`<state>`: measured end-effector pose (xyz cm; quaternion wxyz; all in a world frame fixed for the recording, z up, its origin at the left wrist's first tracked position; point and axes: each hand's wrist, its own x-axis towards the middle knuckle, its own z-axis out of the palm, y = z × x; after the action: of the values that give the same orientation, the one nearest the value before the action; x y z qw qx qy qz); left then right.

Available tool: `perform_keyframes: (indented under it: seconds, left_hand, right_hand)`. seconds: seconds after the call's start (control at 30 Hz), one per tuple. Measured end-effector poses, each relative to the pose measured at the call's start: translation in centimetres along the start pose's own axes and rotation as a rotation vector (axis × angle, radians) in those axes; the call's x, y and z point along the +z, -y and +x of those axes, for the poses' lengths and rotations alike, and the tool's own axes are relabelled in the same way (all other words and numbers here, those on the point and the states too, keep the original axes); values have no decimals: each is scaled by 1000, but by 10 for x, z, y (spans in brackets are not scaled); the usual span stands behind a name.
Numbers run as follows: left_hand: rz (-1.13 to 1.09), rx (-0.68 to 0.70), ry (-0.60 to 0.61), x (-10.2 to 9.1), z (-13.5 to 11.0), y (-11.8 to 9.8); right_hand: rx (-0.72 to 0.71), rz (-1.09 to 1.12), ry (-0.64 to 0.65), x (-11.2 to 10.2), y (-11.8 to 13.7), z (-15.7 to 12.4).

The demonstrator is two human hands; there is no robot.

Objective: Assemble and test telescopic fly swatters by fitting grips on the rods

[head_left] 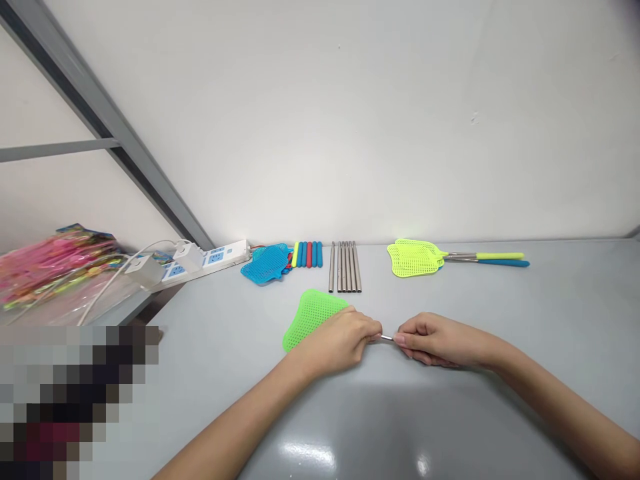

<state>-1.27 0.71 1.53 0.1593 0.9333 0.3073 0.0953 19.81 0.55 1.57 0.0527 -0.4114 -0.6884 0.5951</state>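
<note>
A bright green fly swatter head [316,315] with a perforated face extends to the left from my left hand [345,339], whose fingers are closed around its neck. Between my hands a short stretch of thin metal rod [387,337] shows. Its right part is pinched between the thumb and fingers of my right hand [433,340]. My fingers hide the joint between swatter head and rod, and most of the rod's length. Both hands are low over the grey table [240,373].
Along the wall lie blue swatter heads [270,263], several coloured grips [308,254], several metal tubes [349,267] and whole fly swatters [415,258]. A white power strip [215,259] with a cable and bagged pink items [55,267] are at left.
</note>
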Motion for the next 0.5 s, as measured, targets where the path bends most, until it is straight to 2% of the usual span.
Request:
perform_keyframes:
  seconds: [0.5]
  left_hand:
    - [26, -4, 1, -3, 1, 4]
  right_hand:
    - [-16, 3, 10, -9, -2, -1]
